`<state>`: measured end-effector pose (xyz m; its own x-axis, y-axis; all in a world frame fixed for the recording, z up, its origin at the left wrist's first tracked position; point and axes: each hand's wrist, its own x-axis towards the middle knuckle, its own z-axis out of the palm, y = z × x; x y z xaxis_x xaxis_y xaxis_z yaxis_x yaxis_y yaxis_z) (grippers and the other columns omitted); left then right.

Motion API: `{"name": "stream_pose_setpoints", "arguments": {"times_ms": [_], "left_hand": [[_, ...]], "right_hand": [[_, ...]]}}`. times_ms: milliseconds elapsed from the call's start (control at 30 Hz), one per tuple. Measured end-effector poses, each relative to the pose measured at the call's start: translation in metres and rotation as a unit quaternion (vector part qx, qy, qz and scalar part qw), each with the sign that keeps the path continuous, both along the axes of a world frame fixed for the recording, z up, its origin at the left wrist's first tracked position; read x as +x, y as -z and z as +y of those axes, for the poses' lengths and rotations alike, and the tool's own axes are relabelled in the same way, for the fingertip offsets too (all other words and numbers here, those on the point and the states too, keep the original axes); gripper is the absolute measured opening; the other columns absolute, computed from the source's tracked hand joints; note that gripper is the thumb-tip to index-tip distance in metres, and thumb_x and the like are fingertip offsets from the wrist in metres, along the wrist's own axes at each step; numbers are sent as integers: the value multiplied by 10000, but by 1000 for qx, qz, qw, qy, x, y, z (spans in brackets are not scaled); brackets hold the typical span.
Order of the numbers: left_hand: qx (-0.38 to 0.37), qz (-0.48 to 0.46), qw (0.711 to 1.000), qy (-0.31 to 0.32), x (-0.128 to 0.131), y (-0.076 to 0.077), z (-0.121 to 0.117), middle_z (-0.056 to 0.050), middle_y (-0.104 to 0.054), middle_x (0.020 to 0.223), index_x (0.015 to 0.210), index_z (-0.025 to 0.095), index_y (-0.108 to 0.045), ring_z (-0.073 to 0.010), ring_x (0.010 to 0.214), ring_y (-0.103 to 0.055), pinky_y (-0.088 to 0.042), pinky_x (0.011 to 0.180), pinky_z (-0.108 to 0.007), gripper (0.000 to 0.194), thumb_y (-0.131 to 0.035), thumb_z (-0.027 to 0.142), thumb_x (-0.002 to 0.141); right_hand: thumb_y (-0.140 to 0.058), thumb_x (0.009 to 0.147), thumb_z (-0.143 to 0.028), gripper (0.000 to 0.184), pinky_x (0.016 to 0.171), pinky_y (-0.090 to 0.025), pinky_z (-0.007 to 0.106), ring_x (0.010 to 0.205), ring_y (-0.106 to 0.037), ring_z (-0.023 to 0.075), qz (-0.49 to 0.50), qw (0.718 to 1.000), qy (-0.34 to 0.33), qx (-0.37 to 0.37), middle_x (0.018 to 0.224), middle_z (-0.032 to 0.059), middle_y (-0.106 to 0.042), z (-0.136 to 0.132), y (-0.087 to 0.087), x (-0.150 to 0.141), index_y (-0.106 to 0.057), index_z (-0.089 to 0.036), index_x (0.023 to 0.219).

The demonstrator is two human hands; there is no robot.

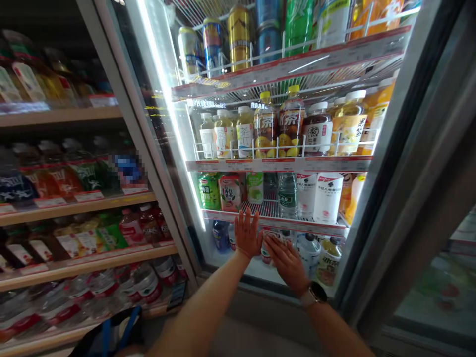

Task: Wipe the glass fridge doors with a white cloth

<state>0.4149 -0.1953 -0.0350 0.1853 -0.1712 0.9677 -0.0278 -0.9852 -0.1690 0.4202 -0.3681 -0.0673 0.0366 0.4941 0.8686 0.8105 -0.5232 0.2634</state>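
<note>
A: What are the hands doing?

B: Both are open with the fingers spread, and neither grips anything. The left hand (248, 234) stands upright, its palm seemingly flat on the glass door (174, 148) of a drinks cooler.

A: And the right hand?

B: The right hand (286, 263) slants up and to the left, just beside the left hand, and also seems to press flat on the door. A watch (314, 295) sits on that wrist.

A: So where's the door in all this?

B: Straight ahead, with both hands on its lower part.

A: What's nearest the hands behind it?

B: A small bottle (266, 254), mostly hidden by the hands. White-capped jugs (308, 253) stand just to their right, behind the door.

A: Anything higher up?

B: Tea bottles (245, 133) fill a wire-railed rack behind the door, with cans (238, 37) above them.

A: And outside the door?

B: To its left, a shelf (74, 203) carries packaged drinks. Blue bag straps (111, 332) hang below and left of the door.
</note>
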Motion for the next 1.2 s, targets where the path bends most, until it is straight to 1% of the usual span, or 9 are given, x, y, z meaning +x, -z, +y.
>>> {"name": "stream_pose_setpoints", "arguments": {"times_ms": [133,333,433,567,700,833,933,1067,1200], "left_hand": [[-3,1,1000,9,1,1,0,-129,-191,1612,1540,150,-210,-295,1499,-134,-197,1200,-471,632,-376,337,961],[-12,22,1000,8,3,8,4,-144,-299,1574,1529,164,-260,-301,1488,-185,-204,1199,-495,654,-442,354,931],[-11,22,1000,-2,3,9,4,-140,-303,1574,1531,163,-252,-301,1488,-181,-205,1200,-494,657,-432,359,930],[-16,21,1000,5,3,8,3,-136,-293,1577,1531,165,-254,-297,1490,-176,-205,1202,-492,650,-428,355,934],[-17,14,1000,13,3,6,3,-135,-272,1586,1533,171,-245,-296,1492,-171,-205,1203,-495,645,-437,344,941],[-4,-9,1000,5,4,3,4,-134,-218,1605,1540,164,-205,-293,1500,-138,-195,1207,-498,633,-394,347,965],[-3,-6,1000,7,4,3,5,-139,-232,1603,1543,164,-189,-295,1501,-134,-202,1202,-513,633,-391,333,967],[-9,-8,1000,22,5,2,4,-126,-211,1611,1540,170,-204,-291,1502,-125,-193,1207,-509,626,-400,322,965],[-3,-14,1000,24,3,-1,3,-116,-168,1619,1539,157,-205,-289,1502,-120,-173,1216,-490,639,-419,307,955]], "right_hand": [[-389,939,-55,520,1206,-276,374,1329,-504,154,-1,999,36,2,1368,70,-609,-22,-12,9,-461,-212,1430],[-498,912,-153,668,1183,-174,644,1480,-217,344,12,951,145,274,1606,142,-238,-68,-52,25,-269,-190,1538],[-510,917,-251,696,1145,-163,712,1476,-186,405,51,927,144,341,1617,167,-181,-71,-58,25,-233,-161,1549],[-482,923,-220,684,1148,-221,683,1471,-213,394,61,947,123,291,1611,142,-226,-43,-38,16,-220,-201,1555],[-394,909,-80,630,1191,-290,491,1417,-389,242,44,989,86,112,1498,114,-466,-12,-9,3,-313,-201,1521],[-318,891,-3,612,1206,-282,380,1339,-490,140,12,998,59,-2,1391,52,-591,-12,-5,3,-451,-239,1441],[-376,906,-39,626,1217,-263,445,1413,-394,198,12,990,110,86,1512,89,-451,-32,-17,13,-352,-234,1501],[-496,928,-164,688,1181,-159,655,1484,-177,355,26,947,172,269,1638,119,-102,-57,-41,24,-217,-240,1551],[-546,924,-234,740,1169,-222,646,1485,-178,362,52,938,145,311,1635,121,-124,-50,-47,20,-170,-210,1561]]}}
